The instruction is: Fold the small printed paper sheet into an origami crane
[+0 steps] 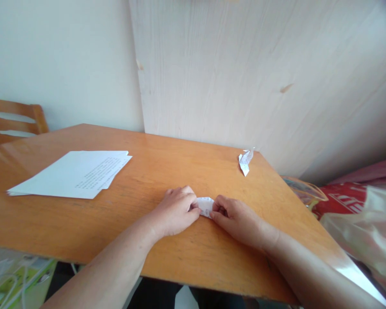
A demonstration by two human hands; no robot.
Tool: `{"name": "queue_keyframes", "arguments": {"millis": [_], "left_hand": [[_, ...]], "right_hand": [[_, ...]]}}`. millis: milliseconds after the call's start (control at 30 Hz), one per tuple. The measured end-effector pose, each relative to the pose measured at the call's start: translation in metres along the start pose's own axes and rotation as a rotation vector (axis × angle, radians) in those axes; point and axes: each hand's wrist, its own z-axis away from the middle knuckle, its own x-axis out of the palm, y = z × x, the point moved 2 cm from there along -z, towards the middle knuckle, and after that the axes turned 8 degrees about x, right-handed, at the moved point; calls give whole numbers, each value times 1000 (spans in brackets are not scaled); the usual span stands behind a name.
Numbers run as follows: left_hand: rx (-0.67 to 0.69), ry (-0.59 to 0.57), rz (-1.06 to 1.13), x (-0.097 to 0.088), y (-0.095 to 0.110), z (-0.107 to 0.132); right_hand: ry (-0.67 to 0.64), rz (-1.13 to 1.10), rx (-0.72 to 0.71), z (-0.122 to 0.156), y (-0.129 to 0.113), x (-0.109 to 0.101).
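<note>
A small piece of folded white paper lies between my hands, low over the wooden table near its front middle. My left hand pinches its left end between thumb and curled fingers. At the opposite end my right hand grips it in the same way. Faint marks show on the paper's visible face, and both its ends are hidden under my fingers. Farther back on the right, a folded paper figure with pointed parts rests on the table.
A stack of white paper sheets, partly printed, lies on the left of the wooden table. Behind the table stands a pale wood-grain panel. A wooden chair is at the far left. Bags crowd the right edge.
</note>
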Motion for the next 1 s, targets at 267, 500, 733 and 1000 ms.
{"name": "queue_keyframes", "arguments": {"millis": [267, 500, 733, 1000], "left_hand": [[10, -73, 80, -9, 4, 1], [9, -40, 96, -4, 6, 0], [-13, -20, 29, 2, 5, -2], [-31, -16, 1, 4, 8, -3]], "right_hand": [[-47, -34, -104, 4, 2, 0], [-51, -38, -87, 5, -2, -3], [-44, -19, -30, 2, -2, -2], [-19, -27, 63, 4, -6, -5]]}}
